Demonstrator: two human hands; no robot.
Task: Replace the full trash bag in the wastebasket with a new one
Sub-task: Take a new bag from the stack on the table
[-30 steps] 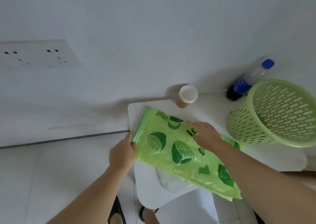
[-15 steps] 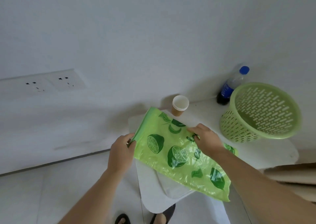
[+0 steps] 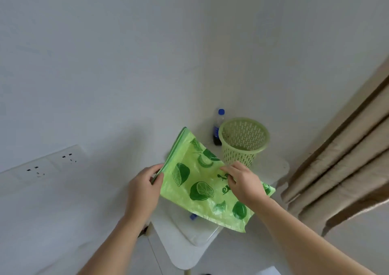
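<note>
A light green trash bag (image 3: 202, 188) printed with dark green limes is lifted flat above the small white table (image 3: 185, 247). My left hand (image 3: 145, 188) pinches the bag's left edge near its folded top hem. My right hand (image 3: 242, 184) grips the bag's upper right side with the fingers bunched in the plastic. A green perforated wastebasket (image 3: 242, 142) stands upright on the far part of the table, with no bag in it, just beyond my right hand.
A cola bottle (image 3: 217, 127) with a blue cap stands against the wall left of the wastebasket. A beige curtain (image 3: 341, 159) hangs on the right. Wall sockets (image 3: 52, 163) sit at the left. A small blue thing (image 3: 192, 216) peeks out under the bag.
Both hands have raised the bag off the table and tilted it up. The view has swung up and right, so the curtain now shows; the paper cup is out of sight.
</note>
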